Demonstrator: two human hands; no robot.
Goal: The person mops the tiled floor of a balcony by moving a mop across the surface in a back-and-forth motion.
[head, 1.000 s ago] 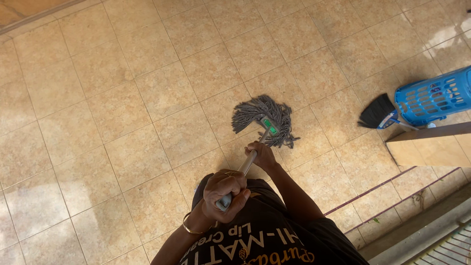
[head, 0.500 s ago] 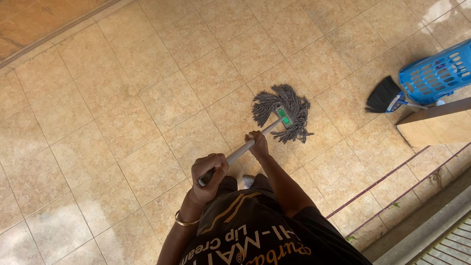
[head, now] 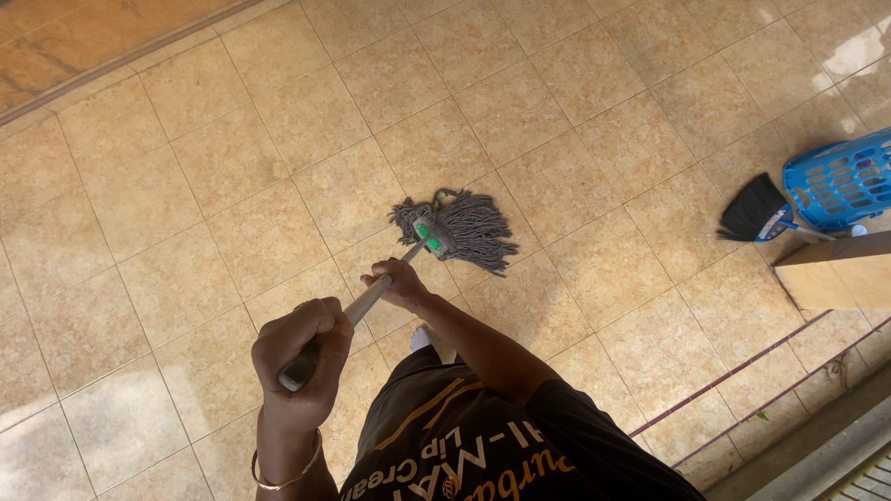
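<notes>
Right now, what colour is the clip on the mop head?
Green, on the grey mop head, seen in the head view.

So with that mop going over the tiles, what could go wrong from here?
The tiled floor shines in patches and may be wet, so a foot close behind the mop head might slip. A wide sweep to the right could also knock the black broom and blue basket. The left hand grips the very end of the handle, where it could slide off.
</notes>
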